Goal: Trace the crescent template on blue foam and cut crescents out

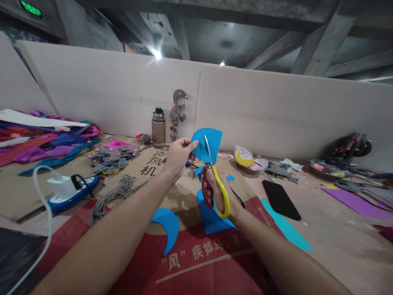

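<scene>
My left hand [180, 157] pinches the left edge of a blue sheet [200, 152], rounded on one side and pointed at its upper right. In my right hand [217, 189] is a pair of scissors [225, 192] with one yellow and one red handle. One blade lies across the face of the blue sheet; the other blade is hidden. Below, a blue crescent [172, 229] rests on the red and brown cardboard [196, 268]. A larger blue piece [211, 223] lies under my right hand, partly covered by it. Small blue scraps [230, 178] are beside the scissors.
A bottle [159, 129] stands by the white partition [107, 90]. On the left are grey cord [107, 203], a power strip [73, 194] with a white cable, and colourful fabric [46, 143]. A black phone [281, 199] and a turquoise strip [287, 227] lie right.
</scene>
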{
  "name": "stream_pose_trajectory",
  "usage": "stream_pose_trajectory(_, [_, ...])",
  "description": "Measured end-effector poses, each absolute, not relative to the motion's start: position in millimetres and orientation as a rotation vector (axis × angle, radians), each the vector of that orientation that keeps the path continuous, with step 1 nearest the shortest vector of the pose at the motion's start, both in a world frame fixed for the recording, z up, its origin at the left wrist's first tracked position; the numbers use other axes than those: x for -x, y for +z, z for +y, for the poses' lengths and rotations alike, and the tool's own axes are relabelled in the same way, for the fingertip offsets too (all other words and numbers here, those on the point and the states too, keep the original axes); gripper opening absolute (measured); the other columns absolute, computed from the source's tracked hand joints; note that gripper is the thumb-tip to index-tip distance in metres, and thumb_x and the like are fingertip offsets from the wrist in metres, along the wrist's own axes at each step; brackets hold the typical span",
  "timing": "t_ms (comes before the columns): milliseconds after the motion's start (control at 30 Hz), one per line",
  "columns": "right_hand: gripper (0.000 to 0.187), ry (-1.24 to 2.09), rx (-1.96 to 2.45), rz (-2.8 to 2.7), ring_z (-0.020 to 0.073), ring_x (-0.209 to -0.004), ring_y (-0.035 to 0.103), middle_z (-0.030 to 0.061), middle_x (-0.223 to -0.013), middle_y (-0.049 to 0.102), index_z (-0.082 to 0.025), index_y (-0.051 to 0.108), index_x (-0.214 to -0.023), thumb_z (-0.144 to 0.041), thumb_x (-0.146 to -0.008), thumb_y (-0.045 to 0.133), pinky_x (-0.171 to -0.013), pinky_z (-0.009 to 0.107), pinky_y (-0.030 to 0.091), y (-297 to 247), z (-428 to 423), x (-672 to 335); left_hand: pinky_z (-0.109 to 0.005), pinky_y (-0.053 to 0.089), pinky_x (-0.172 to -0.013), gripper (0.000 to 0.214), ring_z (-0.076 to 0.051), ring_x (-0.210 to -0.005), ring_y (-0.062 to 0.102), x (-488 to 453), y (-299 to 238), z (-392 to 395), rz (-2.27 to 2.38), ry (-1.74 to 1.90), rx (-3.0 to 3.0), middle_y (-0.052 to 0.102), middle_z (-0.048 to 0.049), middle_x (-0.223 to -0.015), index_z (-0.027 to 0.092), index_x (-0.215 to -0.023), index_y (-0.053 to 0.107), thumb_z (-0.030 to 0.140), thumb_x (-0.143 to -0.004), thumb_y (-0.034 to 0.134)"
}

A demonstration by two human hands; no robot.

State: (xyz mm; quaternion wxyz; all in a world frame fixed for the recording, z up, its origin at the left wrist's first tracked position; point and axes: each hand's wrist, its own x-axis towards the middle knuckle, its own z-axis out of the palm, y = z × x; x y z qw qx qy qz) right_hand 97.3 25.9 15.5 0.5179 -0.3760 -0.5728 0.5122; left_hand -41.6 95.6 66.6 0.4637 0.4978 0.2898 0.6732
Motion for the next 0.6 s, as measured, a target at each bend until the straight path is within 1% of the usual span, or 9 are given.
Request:
stream_pose_trajectory(100, [0.060,1.222,0.916,-1.380,0.0063,-0.033,0.034,-0.0109,-0.052,0.040,-0.024,0.044,-0.085,-0.081,-0.076,0.059,-0.028,0.018,0.031,18.2,24.0,-97.0,-0.021,0.037,-0.042,0.040,-0.008,-0.043,0.050,44.9,70.4,94.9,0.732,1.614,-1.173,0.055,0.0040,-0.055,0.018,-0.065,0.052,0.043,-0.069,0.083])
stream_pose_trajectory(233, [0.059,1.218,0.936,-1.431,0.0071,-0.031,0.037,-0.0093,-0.054,0.044,-0.024,0.045,-0.085,-0.081,-0.078,0.057,-0.026,0.019,0.031,15.6,24.2,-98.1,-0.021,0.040,-0.044,0.039,-0.009,-0.048,0.053,52.0,71.9,99.4,0.745,1.623,-1.168,0.059,0.0026,-0.062,0.017,-0.072,0.059,0.048,-0.069,0.083])
stream_pose_trajectory(367, [0.058,1.212,0.936,-1.459,0.0080,-0.030,0.037,-0.0093,-0.051,0.043,-0.024,0.044,-0.084,-0.081,-0.081,0.052,-0.027,0.020,0.031,7.8,28.5,-98.4,-0.020,0.041,-0.044,0.033,-0.008,-0.046,0.051,53.6,66.4,105.8,0.749,1.626,-1.222,0.059,0.0032,-0.061,0.016,-0.075,0.061,0.040,-0.070,0.083])
stream_pose_trajectory(467, [0.055,1.171,0.887,-1.470,0.0078,-0.031,0.039,-0.0097,-0.051,0.043,-0.024,0.042,-0.084,-0.078,-0.085,0.051,-0.030,0.020,0.032,4.9,32.3,-97.4,-0.020,0.041,-0.044,0.031,-0.008,-0.045,0.052,50.7,62.1,106.7,0.738,1.604,-1.290,0.061,0.0022,-0.061,0.016,-0.074,0.060,0.038,-0.072,0.082])
stream_pose_trajectory(600, [0.045,1.128,0.830,-1.448,0.0071,-0.032,0.038,-0.0112,-0.053,0.044,-0.024,0.044,-0.094,-0.067,-0.088,0.056,-0.032,0.019,0.032,6.8,34.3,-96.1,-0.020,0.039,-0.043,0.030,-0.008,-0.044,0.053,46.6,61.7,103.0,0.745,1.584,-1.354,0.061,0.0012,-0.059,0.016,-0.073,0.060,0.037,-0.074,0.081])
